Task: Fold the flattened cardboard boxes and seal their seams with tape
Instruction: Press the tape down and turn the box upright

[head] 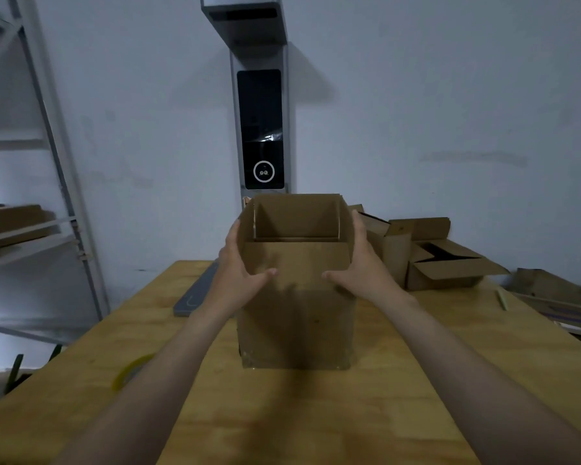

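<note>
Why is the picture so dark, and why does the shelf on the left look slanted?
Head view: dim light makes the box murky, with a soft shadow on the table before it; the wide lens tilts the metal shelf at the edge; the tape roll looks blurry; a small glare shines on the dark panel.

Wooden desk, pale plywood top. Open cardboard box stands upright at mid-desk, top flaps up. Left of box and nearer the camera: yellowish tape roll, lying flat. Left of box, toward the wall: flat grey slab. Right of box, rear: cluster of assembled boxes, flaps loose. Further right: thin pale stick, then flattened cardboard at desk edge.
</note>
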Action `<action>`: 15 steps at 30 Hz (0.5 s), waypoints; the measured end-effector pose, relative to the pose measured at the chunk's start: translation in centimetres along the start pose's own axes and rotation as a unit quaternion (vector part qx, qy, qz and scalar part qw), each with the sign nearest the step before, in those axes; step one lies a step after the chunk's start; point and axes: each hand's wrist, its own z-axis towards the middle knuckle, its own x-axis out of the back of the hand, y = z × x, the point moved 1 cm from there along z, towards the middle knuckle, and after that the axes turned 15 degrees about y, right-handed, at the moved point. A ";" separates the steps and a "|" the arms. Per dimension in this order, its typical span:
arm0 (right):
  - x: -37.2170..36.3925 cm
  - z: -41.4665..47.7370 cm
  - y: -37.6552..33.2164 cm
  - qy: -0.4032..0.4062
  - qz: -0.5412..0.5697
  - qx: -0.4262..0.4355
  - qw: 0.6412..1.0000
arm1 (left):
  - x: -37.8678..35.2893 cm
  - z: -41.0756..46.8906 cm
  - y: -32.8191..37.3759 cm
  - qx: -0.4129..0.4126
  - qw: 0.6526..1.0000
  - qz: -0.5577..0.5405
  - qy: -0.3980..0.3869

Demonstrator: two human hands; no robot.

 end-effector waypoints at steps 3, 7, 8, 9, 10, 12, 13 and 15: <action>-0.9 -1.8 0.6 -0.023 -0.079 0.029 0.996 | -0.6 -1.8 -1.1 -0.064 0.993 0.097 -0.027; -2.1 -1.5 1.5 -0.031 -0.137 0.049 0.989 | -1.6 -1.7 -2.7 -0.064 0.981 0.183 -0.025; -2.4 -1.2 1.7 -0.022 -0.145 0.053 0.988 | -2.0 -1.3 -2.8 -0.068 0.978 0.194 -0.016; -2.8 -0.7 1.8 -0.009 -0.153 0.057 0.987 | -2.4 -0.8 -2.9 -0.077 0.976 0.201 -0.005; -3.2 -0.1 2.1 0.003 -0.161 0.061 0.985 | -2.9 -0.2 -3.0 -0.087 0.976 0.202 0.003; -4.1 1.4 2.8 0.016 -0.178 0.062 0.982 | -4.2 1.3 -3.1 -0.098 0.976 0.192 0.011; -4.7 2.4 3.4 0.020 -0.184 0.062 0.981 | -4.9 2.3 -3.3 -0.097 0.978 0.186 0.012; -6.1 4.5 4.4 0.021 -0.185 0.064 0.980 | -6.2 4.6 -4.0 -0.091 0.979 0.183 0.015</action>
